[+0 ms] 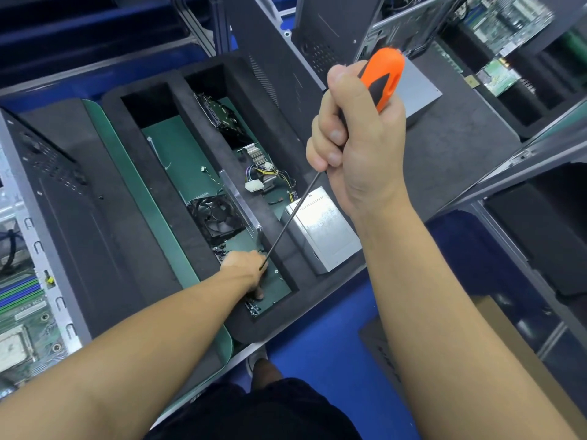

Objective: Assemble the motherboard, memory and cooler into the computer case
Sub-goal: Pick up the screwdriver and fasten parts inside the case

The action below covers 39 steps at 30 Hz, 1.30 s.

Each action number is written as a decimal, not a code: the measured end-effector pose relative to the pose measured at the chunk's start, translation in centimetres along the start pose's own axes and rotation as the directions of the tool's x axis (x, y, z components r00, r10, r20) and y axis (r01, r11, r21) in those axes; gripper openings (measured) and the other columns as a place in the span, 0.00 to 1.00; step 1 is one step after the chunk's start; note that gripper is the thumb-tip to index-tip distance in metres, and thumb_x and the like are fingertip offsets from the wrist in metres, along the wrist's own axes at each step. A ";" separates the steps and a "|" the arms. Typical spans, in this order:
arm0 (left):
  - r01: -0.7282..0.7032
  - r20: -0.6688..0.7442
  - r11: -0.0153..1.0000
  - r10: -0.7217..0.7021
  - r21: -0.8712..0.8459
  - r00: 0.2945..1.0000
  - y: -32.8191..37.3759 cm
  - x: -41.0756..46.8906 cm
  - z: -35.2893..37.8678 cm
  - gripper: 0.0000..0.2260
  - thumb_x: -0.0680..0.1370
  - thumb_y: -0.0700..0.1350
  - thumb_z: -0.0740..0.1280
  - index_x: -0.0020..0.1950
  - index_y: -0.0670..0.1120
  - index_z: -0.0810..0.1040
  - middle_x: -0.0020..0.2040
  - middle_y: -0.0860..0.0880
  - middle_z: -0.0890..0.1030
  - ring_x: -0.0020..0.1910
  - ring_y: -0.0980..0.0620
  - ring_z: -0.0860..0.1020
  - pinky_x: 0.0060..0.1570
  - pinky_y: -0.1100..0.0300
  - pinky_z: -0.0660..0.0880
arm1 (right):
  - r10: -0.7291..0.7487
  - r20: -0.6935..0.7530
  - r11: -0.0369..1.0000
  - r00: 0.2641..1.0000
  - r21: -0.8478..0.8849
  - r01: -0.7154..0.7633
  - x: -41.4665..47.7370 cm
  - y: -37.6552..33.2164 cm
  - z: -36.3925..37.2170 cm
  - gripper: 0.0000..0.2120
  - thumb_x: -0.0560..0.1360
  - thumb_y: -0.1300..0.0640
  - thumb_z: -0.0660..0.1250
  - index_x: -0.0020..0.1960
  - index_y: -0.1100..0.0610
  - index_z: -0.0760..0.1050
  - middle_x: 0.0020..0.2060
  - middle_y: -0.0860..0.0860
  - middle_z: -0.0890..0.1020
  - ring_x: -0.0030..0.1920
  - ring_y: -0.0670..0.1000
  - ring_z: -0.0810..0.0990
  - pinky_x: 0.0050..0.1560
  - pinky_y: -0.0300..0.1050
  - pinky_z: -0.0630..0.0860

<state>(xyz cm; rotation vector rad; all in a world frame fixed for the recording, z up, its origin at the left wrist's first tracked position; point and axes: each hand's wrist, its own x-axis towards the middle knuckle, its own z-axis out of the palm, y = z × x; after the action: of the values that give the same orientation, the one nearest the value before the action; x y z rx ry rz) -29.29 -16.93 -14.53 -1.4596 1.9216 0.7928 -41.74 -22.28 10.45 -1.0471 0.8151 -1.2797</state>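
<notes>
Your right hand (355, 144) fingers clamp the orange screwdriver (382, 77), left hand (246, 268) reaches among screws (254, 308) in the foam tray (152, 198), grip hidden so can't tell; motherboard (25, 312) sits in the case (55, 300) at left, cooler fan (219, 217) not yet fitted, roughly mid-task.

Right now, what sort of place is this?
Probably a computer assembly workshop: black foam parts tray holding a black square fan, green motherboard at left, orange-handled screwdriver in the right hand.

left hand (244, 265) fingertips hidden, motherboard (22, 312) cropped — left edge
</notes>
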 end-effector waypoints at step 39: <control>0.103 -0.072 0.978 -0.117 -0.181 0.990 -0.1 0.4 0.7 0.12 0.75 0.38 0.69 0.58 0.45 0.78 0.58 0.44 0.77 0.57 0.39 0.79 0.54 0.49 0.77 | -0.012 0.006 1.000 1.000 0.007 0.012 -0.5 -0.2 -0.2 0.18 0.80 0.62 0.63 0.33 0.54 0.65 0.24 0.52 0.61 0.20 0.51 0.58 0.26 0.40 0.64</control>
<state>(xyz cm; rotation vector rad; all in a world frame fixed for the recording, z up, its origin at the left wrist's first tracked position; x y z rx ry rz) -29.21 -16.64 -15.28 -1.7140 1.8499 0.8828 -42.07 -21.77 10.49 -1.0511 0.8010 -1.2879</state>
